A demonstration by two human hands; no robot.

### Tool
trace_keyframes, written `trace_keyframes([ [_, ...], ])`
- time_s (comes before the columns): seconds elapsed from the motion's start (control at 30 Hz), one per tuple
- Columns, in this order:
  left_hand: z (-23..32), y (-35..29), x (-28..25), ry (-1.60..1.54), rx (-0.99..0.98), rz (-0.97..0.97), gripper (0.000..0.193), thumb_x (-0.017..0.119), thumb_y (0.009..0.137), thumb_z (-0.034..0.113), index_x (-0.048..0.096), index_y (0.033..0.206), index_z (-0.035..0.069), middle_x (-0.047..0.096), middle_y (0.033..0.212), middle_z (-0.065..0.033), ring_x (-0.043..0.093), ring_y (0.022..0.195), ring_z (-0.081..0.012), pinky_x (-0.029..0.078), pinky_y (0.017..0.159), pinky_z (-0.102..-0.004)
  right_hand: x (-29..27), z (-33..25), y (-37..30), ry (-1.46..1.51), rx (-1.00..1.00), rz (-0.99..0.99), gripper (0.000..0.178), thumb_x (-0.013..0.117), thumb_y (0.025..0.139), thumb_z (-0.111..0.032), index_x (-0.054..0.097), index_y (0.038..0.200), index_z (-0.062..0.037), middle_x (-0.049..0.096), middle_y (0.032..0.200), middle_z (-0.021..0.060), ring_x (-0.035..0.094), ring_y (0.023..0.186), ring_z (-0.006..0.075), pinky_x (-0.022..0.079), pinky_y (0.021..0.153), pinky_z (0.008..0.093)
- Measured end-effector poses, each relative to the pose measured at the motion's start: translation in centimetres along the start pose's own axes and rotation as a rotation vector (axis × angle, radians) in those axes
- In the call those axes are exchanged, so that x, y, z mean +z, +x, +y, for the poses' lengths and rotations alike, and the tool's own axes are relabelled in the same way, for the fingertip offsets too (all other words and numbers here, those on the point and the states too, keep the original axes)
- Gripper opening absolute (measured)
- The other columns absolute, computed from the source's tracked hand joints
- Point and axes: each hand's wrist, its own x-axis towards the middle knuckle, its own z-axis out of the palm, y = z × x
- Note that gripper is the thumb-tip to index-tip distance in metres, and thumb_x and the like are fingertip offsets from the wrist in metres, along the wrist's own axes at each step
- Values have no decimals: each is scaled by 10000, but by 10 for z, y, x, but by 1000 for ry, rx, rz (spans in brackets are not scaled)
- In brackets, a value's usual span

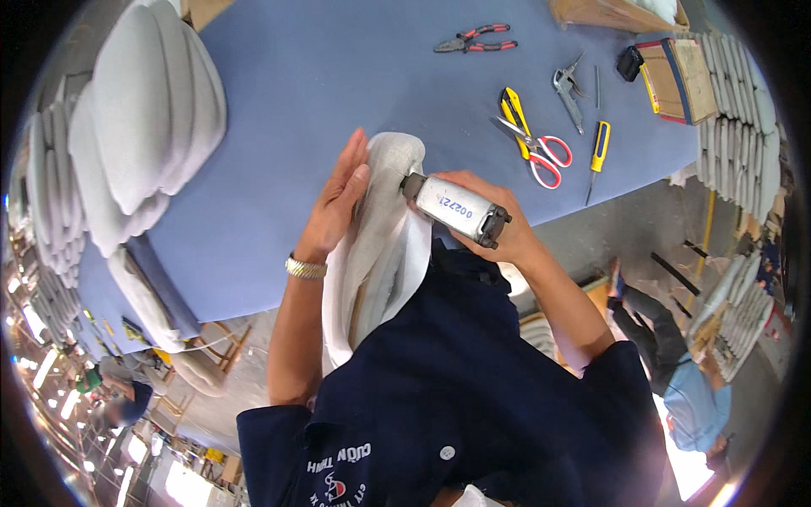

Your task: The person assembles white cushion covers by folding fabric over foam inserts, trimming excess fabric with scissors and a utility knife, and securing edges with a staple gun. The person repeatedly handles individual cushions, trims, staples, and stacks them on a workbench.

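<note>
A padded seat piece [372, 220] covered in whitish fabric stands on its narrow side against my front, at the table edge. My left hand [336, 198] rests along its left side, fingers stretched out and thumb against the fabric. My right hand [512, 226] is wrapped round a silver and black air staple gun [452, 205]. The gun's nose meets the upper right part of the padded piece. Its handle and trigger are hidden beneath the body. A fold of the fabric hangs loose on the piece's right side.
On the blue table [296, 93] lie pliers [477, 39], a yellow cutter [512, 108], scissors [541, 150], a screwdriver [600, 148] and a grey metal tool [569, 93]. Grey cushions [152, 101] are piled at left, more at far right. A person [688, 397] is behind at right.
</note>
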Motion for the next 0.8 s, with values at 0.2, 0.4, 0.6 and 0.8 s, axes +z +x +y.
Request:
trace_keyframes([
  [0.2,-16,-13,3,585,18,-67,676,312,1131,485,221,1668,85,100,1743,-212,11,1621,-350,38,1292,-485,5,3,-10,16,-43,67,574,745,753,-72,632,1316,-65,718,1207,151,703,1087,394,561,925,391],
  [0.4,-8,-28,25,780,125,-46,721,483,1091,368,190,1659,34,150,1717,-265,85,1606,-407,119,1283,-495,10,10,-15,43,-94,115,607,781,734,-94,635,1322,-62,720,1202,155,703,1087,389,561,916,393],
  [0.6,-6,-33,59,1151,130,179,781,648,978,192,242,1594,-63,350,1595,-357,370,1482,-500,378,1193,-510,18,17,-19,43,-45,149,664,800,731,-116,626,1368,-54,716,1243,187,712,1104,381,565,919,400],
  [0.8,3,-32,71,1262,65,237,770,663,952,158,273,1562,-105,422,1549,-359,449,1434,-491,478,1121,-479,8,16,-18,90,-41,108,659,812,762,-139,632,1387,-35,705,1298,211,714,1151,367,561,976,398],
])
